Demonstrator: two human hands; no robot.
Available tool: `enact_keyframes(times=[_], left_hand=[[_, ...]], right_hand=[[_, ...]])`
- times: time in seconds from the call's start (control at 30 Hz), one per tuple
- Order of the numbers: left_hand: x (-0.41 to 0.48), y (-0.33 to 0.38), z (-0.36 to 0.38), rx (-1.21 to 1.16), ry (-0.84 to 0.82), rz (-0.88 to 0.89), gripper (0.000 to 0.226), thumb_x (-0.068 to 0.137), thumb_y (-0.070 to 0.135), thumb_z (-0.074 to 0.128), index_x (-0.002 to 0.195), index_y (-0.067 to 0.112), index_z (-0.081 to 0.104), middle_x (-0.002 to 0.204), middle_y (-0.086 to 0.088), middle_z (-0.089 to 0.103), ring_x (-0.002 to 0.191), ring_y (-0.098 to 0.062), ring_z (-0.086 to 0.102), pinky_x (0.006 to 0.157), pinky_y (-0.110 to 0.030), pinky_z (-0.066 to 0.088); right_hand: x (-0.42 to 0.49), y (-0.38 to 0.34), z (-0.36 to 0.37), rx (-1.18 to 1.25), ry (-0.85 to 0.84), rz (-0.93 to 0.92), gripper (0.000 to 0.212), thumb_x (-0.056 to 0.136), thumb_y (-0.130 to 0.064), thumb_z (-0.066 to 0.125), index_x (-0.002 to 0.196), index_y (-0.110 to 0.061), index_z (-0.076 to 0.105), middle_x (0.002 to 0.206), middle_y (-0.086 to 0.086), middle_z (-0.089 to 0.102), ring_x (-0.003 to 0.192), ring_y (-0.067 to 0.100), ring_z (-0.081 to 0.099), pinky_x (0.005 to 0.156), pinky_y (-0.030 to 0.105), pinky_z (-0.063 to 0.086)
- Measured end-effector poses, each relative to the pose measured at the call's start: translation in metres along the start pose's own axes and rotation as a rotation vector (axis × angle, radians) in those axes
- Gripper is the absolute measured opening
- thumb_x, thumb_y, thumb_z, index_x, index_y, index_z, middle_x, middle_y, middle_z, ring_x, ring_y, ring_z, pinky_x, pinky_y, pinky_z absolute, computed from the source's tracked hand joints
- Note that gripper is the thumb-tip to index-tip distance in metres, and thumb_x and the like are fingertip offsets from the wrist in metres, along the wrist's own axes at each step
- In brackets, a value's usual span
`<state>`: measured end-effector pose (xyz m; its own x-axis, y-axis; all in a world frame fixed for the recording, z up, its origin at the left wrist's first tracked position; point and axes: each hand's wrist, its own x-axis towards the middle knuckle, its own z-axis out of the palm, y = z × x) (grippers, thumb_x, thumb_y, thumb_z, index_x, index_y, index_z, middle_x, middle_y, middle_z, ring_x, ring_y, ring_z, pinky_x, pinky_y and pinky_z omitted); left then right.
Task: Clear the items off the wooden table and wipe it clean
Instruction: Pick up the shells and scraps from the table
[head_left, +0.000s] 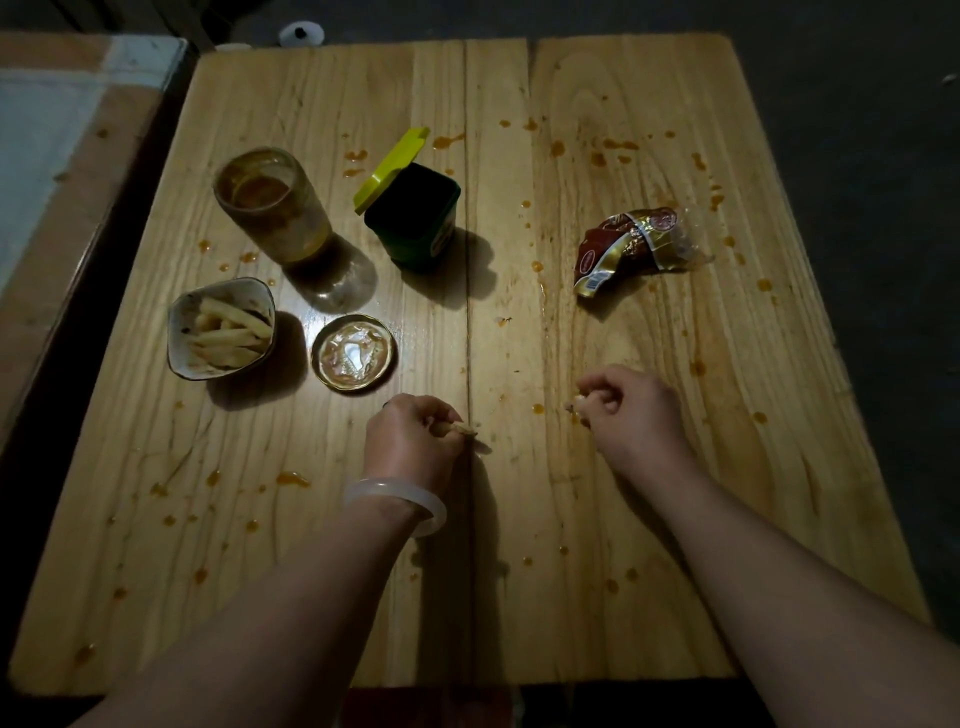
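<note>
Head view: left hand (413, 434) and right hand (631, 402) each pinch a fry scrap; the fries bowl (221, 327) lies just up-left of the left hand, which is nearer.

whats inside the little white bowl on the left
The white bowl holds a loose pile of pale fries, with dark smears on its inner wall. The fries cover the bottom, so anything under them cannot be seen.
</note>
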<state>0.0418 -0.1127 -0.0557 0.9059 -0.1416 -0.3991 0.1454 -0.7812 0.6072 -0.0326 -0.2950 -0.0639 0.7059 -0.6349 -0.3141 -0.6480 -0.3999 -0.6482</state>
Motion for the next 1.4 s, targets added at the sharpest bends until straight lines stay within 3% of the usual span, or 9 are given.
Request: enact_keyframes(times=[0.13,0.27,0.37,0.5,0.73,0.97,1.07,1.27,1.4], left_hand=[[-0.008,-0.003,0.002,0.042,-0.025,0.034,0.009,0.079,0.013,0.072,0.081,0.022,0.072,0.091,0.005,0.062,0.084,-0.010,0.059,0.068,-0.018,0.046],[-0.014,-0.005,0.002,0.053,-0.023,0.046,0.009,0.079,0.012,0.071,0.082,0.021,0.072,0.093,0.004,0.062,0.084,-0.011,0.058,0.068,-0.018,0.043],[-0.019,-0.008,0.000,0.055,-0.023,0.053,0.009,0.078,0.012,0.071,0.081,0.020,0.072,0.093,0.004,0.061,0.085,-0.011,0.057,0.068,-0.018,0.041],[-0.025,-0.014,-0.004,0.060,-0.026,0.059,0.008,0.080,0.013,0.070,0.084,0.019,0.072,0.092,0.005,0.060,0.084,-0.008,0.055,0.069,-0.019,0.044],[-0.033,-0.029,-0.010,0.010,-0.014,0.021,0.008,0.079,0.016,0.073,0.078,0.024,0.068,0.093,0.006,0.061,0.088,-0.011,0.057,0.071,-0.022,0.045],[-0.034,-0.037,-0.016,-0.022,0.013,0.012,0.012,0.080,0.015,0.072,0.079,0.026,0.067,0.098,0.006,0.061,0.093,-0.011,0.056,0.083,-0.028,0.051],[-0.033,-0.038,-0.016,-0.019,-0.002,0.000,0.011,0.080,0.015,0.071,0.081,0.024,0.066,0.100,0.005,0.060,0.093,-0.011,0.055,0.082,-0.026,0.051],[-0.038,-0.040,-0.015,-0.035,-0.019,-0.004,0.011,0.080,0.016,0.071,0.081,0.025,0.067,0.101,0.005,0.060,0.094,-0.012,0.055,0.084,-0.027,0.051],[-0.046,-0.042,-0.018,-0.037,-0.048,0.016,0.011,0.081,0.015,0.071,0.080,0.025,0.066,0.098,0.006,0.059,0.092,-0.010,0.054,0.082,-0.025,0.050]], right_hand=[[-0.013,-0.001,0.013,-0.151,0.005,-0.065,0.020,0.094,-0.015,0.060,0.110,-0.021,0.070,0.101,-0.005,0.065,0.085,0.007,0.060,0.071,0.023,0.054],[-0.010,-0.008,0.019,-0.194,0.021,-0.081,0.012,0.092,-0.011,0.062,0.096,-0.016,0.072,0.093,-0.001,0.065,0.078,0.009,0.059,0.060,0.016,0.046],[-0.010,-0.011,0.021,-0.263,-0.011,-0.056,0.015,0.091,-0.007,0.059,0.088,-0.018,0.068,0.087,-0.002,0.062,0.073,0.011,0.059,0.062,0.026,0.054],[-0.021,-0.013,0.025,-0.408,-0.082,-0.115,0.019,0.090,0.002,0.054,0.096,-0.013,0.065,0.097,0.002,0.056,0.077,0.014,0.056,0.069,0.032,0.056],[-0.039,-0.037,0.054,-0.173,-0.134,-0.211,0.019,0.096,-0.010,0.049,0.085,-0.025,0.055,0.087,-0.014,0.044,0.077,0.005,0.047,0.069,0.026,0.049],[-0.033,-0.051,0.078,-0.311,-0.115,-0.259,0.016,0.091,-0.007,0.057,0.101,-0.019,0.061,0.093,-0.001,0.055,0.079,0.015,0.057,0.069,0.038,0.057],[-0.036,-0.051,0.077,-0.389,-0.112,-0.303,0.015,0.092,-0.005,0.056,0.098,-0.017,0.062,0.093,0.001,0.054,0.079,0.016,0.056,0.068,0.036,0.056],[-0.055,-0.043,0.069,-0.500,-0.168,-0.428,0.028,0.093,0.002,0.042,0.115,-0.012,0.054,0.113,0.006,0.047,0.097,0.018,0.046,0.078,0.029,0.046],[-0.074,-0.036,0.067,-0.439,-0.164,-0.334,0.030,0.092,0.003,0.044,0.113,-0.017,0.052,0.111,0.001,0.046,0.094,0.014,0.046,0.078,0.029,0.048]])
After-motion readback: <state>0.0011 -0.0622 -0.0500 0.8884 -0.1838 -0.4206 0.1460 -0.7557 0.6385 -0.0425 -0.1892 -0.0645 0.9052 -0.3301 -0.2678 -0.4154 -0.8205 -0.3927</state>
